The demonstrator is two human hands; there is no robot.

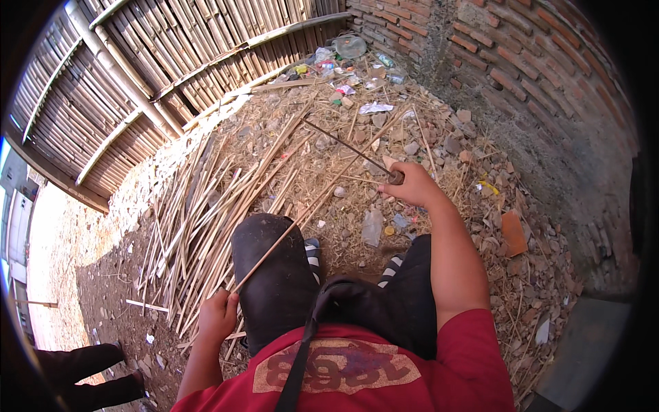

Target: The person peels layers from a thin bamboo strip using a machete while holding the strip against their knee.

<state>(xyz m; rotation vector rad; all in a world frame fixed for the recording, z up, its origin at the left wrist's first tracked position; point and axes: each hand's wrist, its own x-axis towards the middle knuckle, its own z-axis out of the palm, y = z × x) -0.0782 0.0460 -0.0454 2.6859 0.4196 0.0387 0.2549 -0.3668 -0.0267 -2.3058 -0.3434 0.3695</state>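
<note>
My left hand (217, 317) is closed around the near end of a long, thin bamboo strip (278, 242). The strip slants up and away over my left thigh toward the rubble ahead. In my right hand (414, 185) is the wooden handle of a long knife (349, 146), its thin dark blade pointing forward and left, seen nearly edge-on. Blade and strip are apart near the hand; whether they touch anywhere I cannot tell. Beside my left leg lies a loose pile of split bamboo strips (199, 213) on the ground.
A bamboo-slat wall (199, 48) stands at the far left and a brick wall (535, 62) at the right. Stones, dry straw and litter cover the ground. A broken orange brick (513, 233) lies right. Another person's dark-trousered legs (86, 364) show at lower left.
</note>
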